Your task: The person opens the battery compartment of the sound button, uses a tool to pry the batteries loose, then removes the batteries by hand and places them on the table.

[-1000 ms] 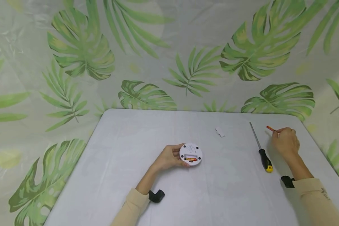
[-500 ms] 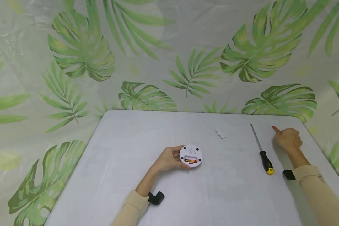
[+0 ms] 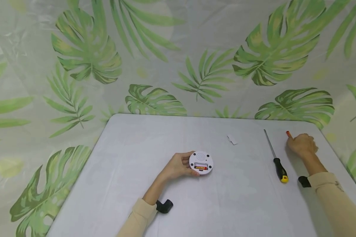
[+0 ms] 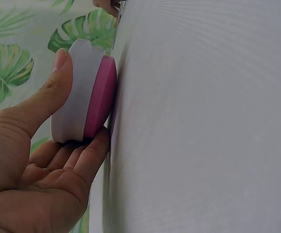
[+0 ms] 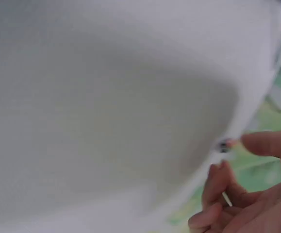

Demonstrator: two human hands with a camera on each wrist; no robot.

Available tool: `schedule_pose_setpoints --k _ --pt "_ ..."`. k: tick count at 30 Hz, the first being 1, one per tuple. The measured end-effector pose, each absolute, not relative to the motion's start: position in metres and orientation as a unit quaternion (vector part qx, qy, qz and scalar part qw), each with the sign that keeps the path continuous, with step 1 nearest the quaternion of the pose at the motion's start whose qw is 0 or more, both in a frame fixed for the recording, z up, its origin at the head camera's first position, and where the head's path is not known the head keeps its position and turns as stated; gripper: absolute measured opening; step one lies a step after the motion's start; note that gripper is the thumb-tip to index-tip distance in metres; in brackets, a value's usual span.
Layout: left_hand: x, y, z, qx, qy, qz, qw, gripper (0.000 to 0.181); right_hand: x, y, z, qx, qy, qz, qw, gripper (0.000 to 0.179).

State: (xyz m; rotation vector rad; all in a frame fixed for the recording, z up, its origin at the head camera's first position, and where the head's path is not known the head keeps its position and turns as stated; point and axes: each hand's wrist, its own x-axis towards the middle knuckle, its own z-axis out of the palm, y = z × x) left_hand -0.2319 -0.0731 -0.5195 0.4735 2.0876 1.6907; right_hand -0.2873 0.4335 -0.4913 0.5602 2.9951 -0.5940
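Observation:
My left hand [image 3: 178, 166] grips the edge of a round white device [image 3: 200, 156], its back with speaker holes, small dark feet and a battery compartment facing up. One red-and-gold battery [image 3: 200, 168] lies in the lower part of that compartment. In the left wrist view the device's other side is a pink disc [image 4: 101, 97], close over the table, with the thumb on the white rim and the fingers beneath. Far right, my right hand [image 3: 303, 144] pinches a second red battery [image 3: 289, 134], mostly hidden by the hand; the right wrist view shows it small and blurred.
A screwdriver [image 3: 280, 170] with a black and yellow handle lies just left of my right hand. Farther back is a small flat white piece [image 3: 232, 140]. The white table [image 3: 142, 138] ends at a leaf-patterned sheet [image 3: 207, 42].
My right hand has shifted right with the battery and turned, so that less of the battery shows; over the last half second it barely moves. My left hand and the device stay in place.

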Motion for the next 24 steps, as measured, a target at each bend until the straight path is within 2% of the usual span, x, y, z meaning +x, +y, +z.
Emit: schedule_pose_setpoints --k 5,11,16,21,24 --pt "-0.232 -0.074 -0.519 0.171 0.752 0.605 0.202 0.090 -0.274 0.395 -0.462 0.114 0.973 -0.200 -0.028 0.047" --pt "-0.232 -0.074 -0.521 0.172 0.749 0.607 0.205 0.090 -0.242 0.305 -0.429 -0.035 0.962 -0.259 -0.073 0.036" --pt "-0.231 -0.073 -0.521 0.176 0.746 0.610 0.202 0.089 -0.217 0.234 -0.434 -0.143 0.939 -0.310 -0.047 0.024" --pt "-0.232 -0.072 -0.522 0.182 0.742 0.613 0.202 0.087 -0.203 0.187 -0.456 -0.188 0.922 -0.339 0.023 0.016" --pt "-0.233 -0.072 -0.522 0.185 0.741 0.613 0.203 0.087 -0.198 0.171 -0.467 -0.202 0.915 -0.347 0.042 0.012"
